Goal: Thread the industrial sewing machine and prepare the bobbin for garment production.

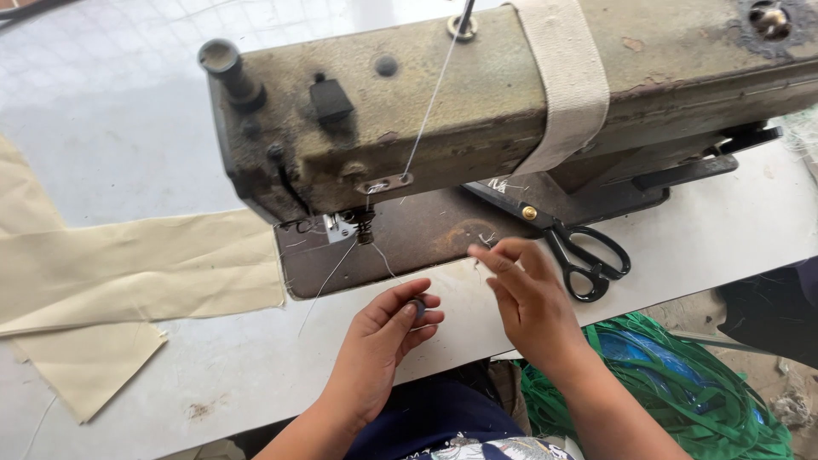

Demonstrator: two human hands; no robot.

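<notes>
White tabletop [733, 221] carries an old sewing machine [477, 94], in front of which the left hand [379, 341] pinches a small dark bobbin [418, 307], the right hand [528, 294] nips thread, black scissors [579, 247] beside the machine's base.

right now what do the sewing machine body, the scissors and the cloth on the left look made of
Sewing machine body: probably painted cast metal, olive finish chipped and grimy. Scissors: dark metal blades with a brass-coloured pivot, glossy black handles, perhaps plastic or coated. Cloth: cream woven fabric, matte, with frayed edges.
</notes>
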